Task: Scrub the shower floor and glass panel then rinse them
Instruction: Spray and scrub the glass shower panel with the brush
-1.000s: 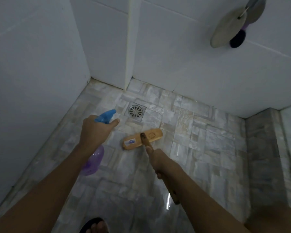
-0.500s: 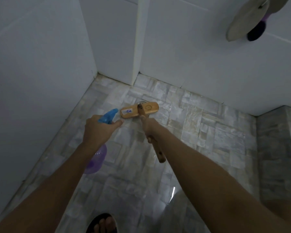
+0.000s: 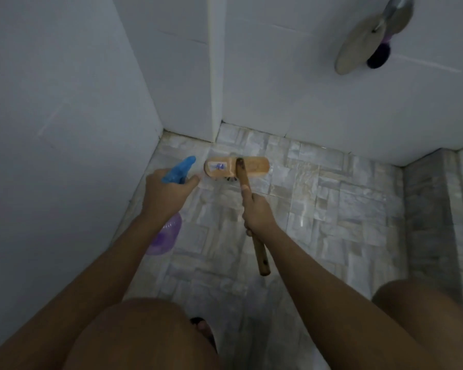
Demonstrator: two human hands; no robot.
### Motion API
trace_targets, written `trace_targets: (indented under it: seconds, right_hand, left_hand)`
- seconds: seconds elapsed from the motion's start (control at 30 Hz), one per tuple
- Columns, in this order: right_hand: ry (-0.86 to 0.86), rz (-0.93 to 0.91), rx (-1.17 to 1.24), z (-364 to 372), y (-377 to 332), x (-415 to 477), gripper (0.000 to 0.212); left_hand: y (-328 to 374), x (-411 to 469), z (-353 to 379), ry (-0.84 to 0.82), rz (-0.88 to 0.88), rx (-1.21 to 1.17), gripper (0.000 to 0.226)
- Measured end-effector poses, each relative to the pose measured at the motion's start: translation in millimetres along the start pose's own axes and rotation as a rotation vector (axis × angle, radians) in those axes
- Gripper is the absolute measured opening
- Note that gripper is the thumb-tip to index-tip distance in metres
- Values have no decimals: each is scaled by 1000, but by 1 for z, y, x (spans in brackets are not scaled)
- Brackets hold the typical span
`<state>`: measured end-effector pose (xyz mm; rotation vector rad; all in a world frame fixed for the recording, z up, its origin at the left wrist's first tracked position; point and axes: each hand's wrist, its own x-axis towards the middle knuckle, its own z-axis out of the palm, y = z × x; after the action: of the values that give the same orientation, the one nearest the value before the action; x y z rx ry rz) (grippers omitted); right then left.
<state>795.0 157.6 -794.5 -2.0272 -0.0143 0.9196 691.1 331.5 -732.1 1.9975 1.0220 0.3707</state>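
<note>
2 bare knees (image 3: 145, 335) nearest. Left hand (image 3: 163, 196) clenched on spray bottle (image 3: 169, 209), nozzle aimed far. Right hand (image 3: 257, 213) grips brush (image 3: 242, 180) handle; brush head flat on tiled floor (image 3: 332, 209), far, near the wall (image 3: 305, 89) corner.

Brush (image 3: 235, 169) on floor (image 3: 318, 209) (near corner)

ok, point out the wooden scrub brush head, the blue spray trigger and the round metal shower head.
wooden scrub brush head (image 3: 254, 166): head view, right half of block
blue spray trigger (image 3: 180, 170): head view, nozzle body
round metal shower head (image 3: 358, 46): head view, disc face
</note>
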Motion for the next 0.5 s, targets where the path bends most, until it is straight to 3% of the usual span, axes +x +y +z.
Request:
trace_targets:
  seconds: [0.07,0.2,0.33,0.43,0.5]
  right_hand:
    - [58,-45,21,-19,-19,-24,54]
    - [43,131,45,-60,-49,-66,54]
    - [141,95,104,-100,-86,-126,56]
    - [90,284,258,-133,-126,-168,50]
    - [113,298,342,-150,-150,-193,48]
  left_hand:
    - [30,1,-20,-28,57,23,33]
    - [91,2,-60,-97,147,31,29]
    - [159,-4,-94,-118,235,38,24]
    - [222,-15,-114,-167,275,44,23]
    - [259,-26,-125,-205,294,50,24]
